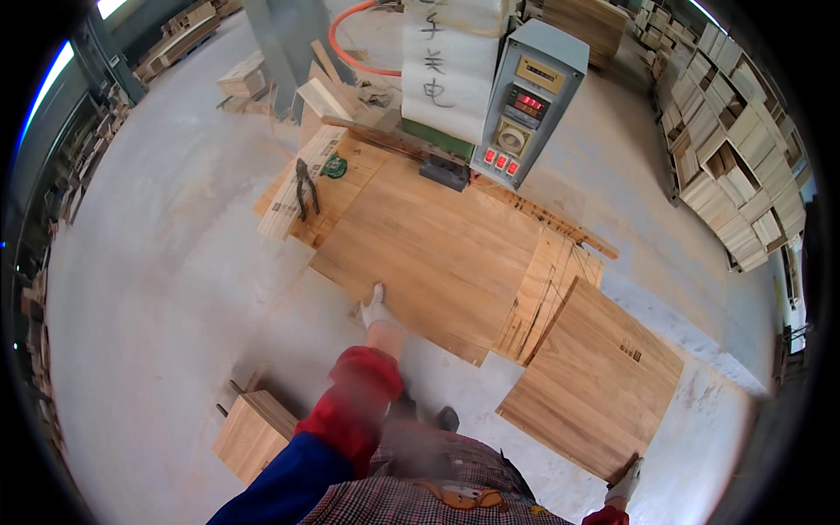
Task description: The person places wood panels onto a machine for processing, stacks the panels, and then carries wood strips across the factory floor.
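L hand [374, 311], gloved, is at the near edge of the big board [429, 236], which lies flat on the worktop [535, 302]. Thumb shows up top; other fingers are hidden or too small to read, so can't tell how far open or if they've got a grip. R hand [625, 486], also gloved, has its fingers closed on the near R corner of the small board [604, 376]; underside grip not visible.

Small board's far L corner overlaps the worktop's R end, but most of it sticks out past it, over the floor [157, 262]. Main risk IMO: R hand slips or lets go, board tips & drops, b/c there's little under it bar that one end. One-handed corner hold could also let it twist, prob. scraping the surface or chipping an edge.

Pliers [304, 188] & green roll [334, 166] sit beside the big board's L end; if it got shoved that way, they'd poss. get knocked or scratch it. Grey control box [529, 105] stands behind, nr the far edge; a board swung high might bump its switches.
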`<state>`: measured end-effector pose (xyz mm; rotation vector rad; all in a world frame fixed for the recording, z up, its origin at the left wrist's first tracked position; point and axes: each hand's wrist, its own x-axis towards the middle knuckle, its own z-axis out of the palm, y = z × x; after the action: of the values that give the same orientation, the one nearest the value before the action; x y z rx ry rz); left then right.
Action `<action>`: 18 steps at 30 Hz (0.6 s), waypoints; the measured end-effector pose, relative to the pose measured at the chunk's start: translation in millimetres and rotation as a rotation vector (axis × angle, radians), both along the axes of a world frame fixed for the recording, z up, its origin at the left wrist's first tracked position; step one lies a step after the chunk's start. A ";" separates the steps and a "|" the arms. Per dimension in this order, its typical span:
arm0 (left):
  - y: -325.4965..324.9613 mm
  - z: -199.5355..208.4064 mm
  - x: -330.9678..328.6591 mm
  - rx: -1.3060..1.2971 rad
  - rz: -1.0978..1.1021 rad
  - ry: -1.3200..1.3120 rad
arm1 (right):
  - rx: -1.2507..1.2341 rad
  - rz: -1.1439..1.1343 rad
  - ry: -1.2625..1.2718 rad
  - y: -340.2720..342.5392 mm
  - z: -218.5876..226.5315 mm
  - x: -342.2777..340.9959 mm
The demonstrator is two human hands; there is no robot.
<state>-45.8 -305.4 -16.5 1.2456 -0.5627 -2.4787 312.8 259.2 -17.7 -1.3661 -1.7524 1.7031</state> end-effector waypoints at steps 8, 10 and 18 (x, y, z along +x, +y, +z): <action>-2.7 -24.5 -35.6 -0.189 -0.041 -0.068 | -0.212 0.026 0.044 -21.1 10.6 27.7; -12.2 -40.5 -33.4 -0.189 -0.089 -0.015 | -0.245 0.085 0.082 -14.4 6.8 47.9; -30.2 -106.8 72.8 -0.128 -0.313 -0.252 | -0.383 -0.022 -0.243 32.7 -8.0 137.3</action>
<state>26.9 -335.6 -123.3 1.5290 -1.0351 -2.4918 450.1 291.9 -25.7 -1.8137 -1.5725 2.0063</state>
